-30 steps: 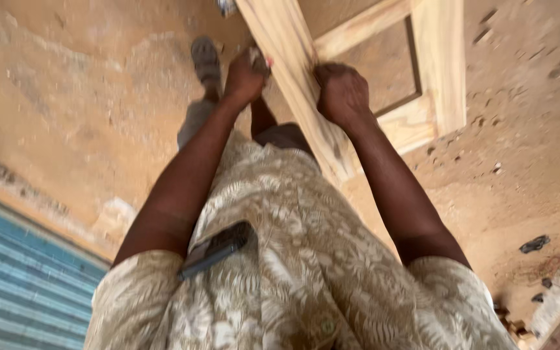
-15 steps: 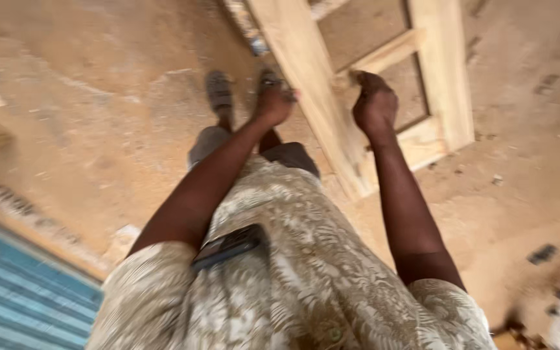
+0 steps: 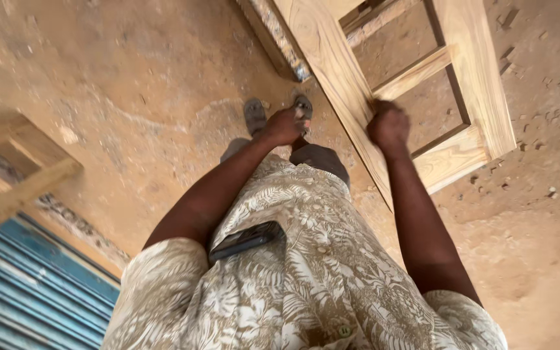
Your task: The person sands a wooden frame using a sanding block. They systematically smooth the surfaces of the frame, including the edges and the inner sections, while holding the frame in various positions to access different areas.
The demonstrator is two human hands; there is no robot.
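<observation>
A pale wooden door frame [image 3: 329,59] with open panels leans in front of me, its lower end on the sandy ground. My right hand [image 3: 389,125] is closed around its long side rail where a cross rail meets it. My left hand [image 3: 284,126] hangs a little to the left of the frame, fingers curled, not touching the wood and with nothing visible in it. Just beyond that hand are my two feet in grey sandals [image 3: 254,115].
A dark phone [image 3: 245,240] sticks out of my leaf-patterned shirt pocket. A blue corrugated shutter [image 3: 27,291] and a bare wooden beam [image 3: 21,191] lie at the left. The dirt floor [image 3: 526,214] is strewn with wood chips.
My left hand has let go of the frame's side rail and dropped away to the left. My right hand has slid along the rail to the cross-rail joint. The view shifted over the ground.
</observation>
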